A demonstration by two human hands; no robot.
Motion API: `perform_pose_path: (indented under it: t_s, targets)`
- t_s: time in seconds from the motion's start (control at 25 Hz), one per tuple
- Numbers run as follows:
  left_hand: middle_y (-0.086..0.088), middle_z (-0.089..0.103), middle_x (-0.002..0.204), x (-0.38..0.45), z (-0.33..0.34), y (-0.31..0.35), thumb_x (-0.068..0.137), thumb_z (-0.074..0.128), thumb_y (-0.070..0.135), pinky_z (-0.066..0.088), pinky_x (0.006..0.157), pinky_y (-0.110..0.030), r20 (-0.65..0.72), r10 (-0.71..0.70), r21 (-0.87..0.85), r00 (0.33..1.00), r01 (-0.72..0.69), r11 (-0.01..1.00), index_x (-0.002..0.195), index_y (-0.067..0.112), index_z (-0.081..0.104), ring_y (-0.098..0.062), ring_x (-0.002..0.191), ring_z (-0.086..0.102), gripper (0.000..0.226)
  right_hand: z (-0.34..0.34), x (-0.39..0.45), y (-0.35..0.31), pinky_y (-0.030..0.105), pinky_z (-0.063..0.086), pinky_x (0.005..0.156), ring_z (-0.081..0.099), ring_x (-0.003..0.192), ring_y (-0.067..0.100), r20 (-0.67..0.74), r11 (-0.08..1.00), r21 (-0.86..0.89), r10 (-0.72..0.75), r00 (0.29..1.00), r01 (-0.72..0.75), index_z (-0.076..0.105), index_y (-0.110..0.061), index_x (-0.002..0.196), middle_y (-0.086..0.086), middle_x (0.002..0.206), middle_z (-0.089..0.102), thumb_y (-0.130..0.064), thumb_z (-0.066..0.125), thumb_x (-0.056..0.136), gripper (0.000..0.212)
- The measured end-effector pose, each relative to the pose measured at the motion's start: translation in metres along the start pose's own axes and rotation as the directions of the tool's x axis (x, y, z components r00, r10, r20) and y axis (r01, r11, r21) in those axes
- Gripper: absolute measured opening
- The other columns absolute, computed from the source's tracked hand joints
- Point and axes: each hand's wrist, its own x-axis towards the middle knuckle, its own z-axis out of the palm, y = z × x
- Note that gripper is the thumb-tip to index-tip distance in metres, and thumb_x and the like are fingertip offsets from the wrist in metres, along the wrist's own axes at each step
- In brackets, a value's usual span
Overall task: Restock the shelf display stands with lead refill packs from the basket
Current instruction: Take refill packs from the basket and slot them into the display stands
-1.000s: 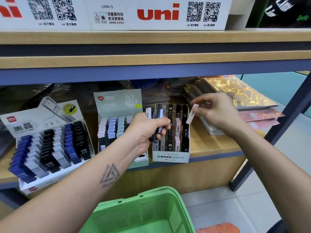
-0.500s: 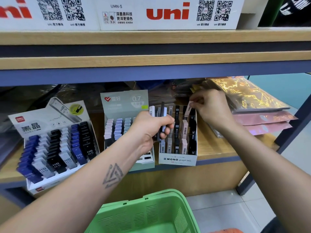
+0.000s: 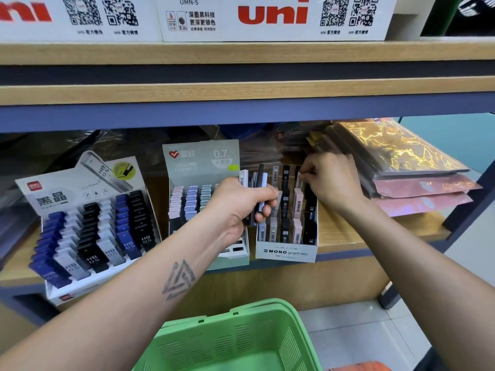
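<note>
Over the far right slots of the display box, my right hand has dropped, pinching a pink pack in; left hand grips spare packs.

Basket, bottom centre: light green. Left display stand: blue, black, grey packs. Centre stand: pale grey-green. Upper-shelf boxes: white, red lettering.

Pretty bright, even indoor light. The back of the lower wooden shelf sits in shadow, glare bounces off the shiny gold-veined plastic packets, edges bow from the wide lens, and the green plastic basket looks slightly soft.
</note>
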Motion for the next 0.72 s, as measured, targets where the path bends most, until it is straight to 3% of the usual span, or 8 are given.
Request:
perform_pose_path:
  t_s: [0.28,0.36,0.4,0.44,0.52,0.6,0.72]
  targets:
    - [-0.017,0.064,0.074,-0.002,0.001,-0.003,0.089,0.069,0.000,0.038,0.042,-0.020,0.085,-0.106,-0.028,0.991,0.109,0.994,0.087,-0.001,0.067,-0.016,0.053,0.053,0.003,0.003,0.000,0.002,0.047,0.045,0.097,0.059,0.114,0.029,-0.018,0.996,-0.082,-0.018,1.000,0.016,0.079,-0.019,0.100,0.003,0.113,0.072,-0.016,0.065,0.092,0.016]
    - [-0.019,0.066,0.077,-0.003,0.001,-0.004,0.091,0.068,0.001,0.040,0.042,-0.019,0.122,-0.143,-0.052,0.982,0.150,0.987,0.092,-0.001,0.067,-0.017,0.055,0.056,0.003,-0.001,-0.002,0.001,0.045,0.050,0.094,0.062,0.110,0.027,-0.043,1.000,-0.001,-0.024,0.999,0.024,0.079,-0.018,0.104,0.004,0.113,0.073,-0.013,0.062,0.092,0.021]
    - [-0.020,0.067,0.078,-0.003,0.001,-0.005,0.091,0.067,0.001,0.040,0.043,-0.019,0.142,-0.159,-0.063,0.977,0.169,0.984,0.095,-0.002,0.066,-0.018,0.055,0.057,0.005,-0.005,-0.004,-0.004,0.042,0.053,0.092,0.065,0.106,0.023,-0.026,0.993,0.118,-0.005,1.000,0.008,0.079,-0.017,0.105,0.002,0.111,0.074,-0.013,0.062,0.093,0.021]
    - [-0.021,0.068,0.080,-0.004,0.000,-0.007,0.092,0.067,0.001,0.041,0.043,-0.019,0.161,-0.175,-0.078,0.971,0.189,0.979,0.098,-0.002,0.065,-0.018,0.056,0.059,0.007,-0.010,-0.007,-0.010,0.037,0.054,0.089,0.067,0.100,0.017,0.041,0.955,0.292,0.034,0.999,-0.044,0.079,-0.016,0.106,0.000,0.106,0.076,-0.013,0.063,0.094,0.021]
    - [-0.023,0.070,0.084,-0.005,-0.001,-0.008,0.092,0.067,0.002,0.043,0.043,-0.019,0.199,-0.203,-0.103,0.959,0.226,0.969,0.102,-0.001,0.064,-0.019,0.057,0.060,0.010,-0.024,-0.015,-0.023,0.032,0.055,0.080,0.068,0.085,0.011,0.293,0.739,0.634,0.043,0.955,-0.228,0.079,-0.018,0.104,-0.001,0.093,0.077,-0.018,0.067,0.095,0.015]
    - [-0.024,0.071,0.089,-0.007,-0.003,-0.009,0.091,0.068,0.004,0.044,0.044,-0.019,0.233,-0.212,-0.115,0.949,0.243,0.963,0.108,-0.001,0.065,-0.019,0.060,0.061,0.017,-0.033,-0.023,-0.029,0.036,0.054,0.079,0.069,0.082,0.016,0.468,0.583,0.730,-0.045,0.883,-0.357,0.078,-0.017,0.103,0.006,0.091,0.077,-0.021,0.072,0.093,0.013]
    - [-0.024,0.070,0.091,-0.009,-0.005,-0.011,0.090,0.069,0.004,0.046,0.045,-0.020,0.248,-0.200,-0.110,0.948,0.233,0.966,0.116,-0.003,0.065,-0.019,0.062,0.062,0.028,-0.035,-0.027,-0.030,0.034,0.058,0.081,0.072,0.085,0.020,0.543,0.510,0.736,-0.052,0.838,-0.445,0.074,-0.010,0.108,0.011,0.092,0.077,-0.011,0.077,0.087,0.022]
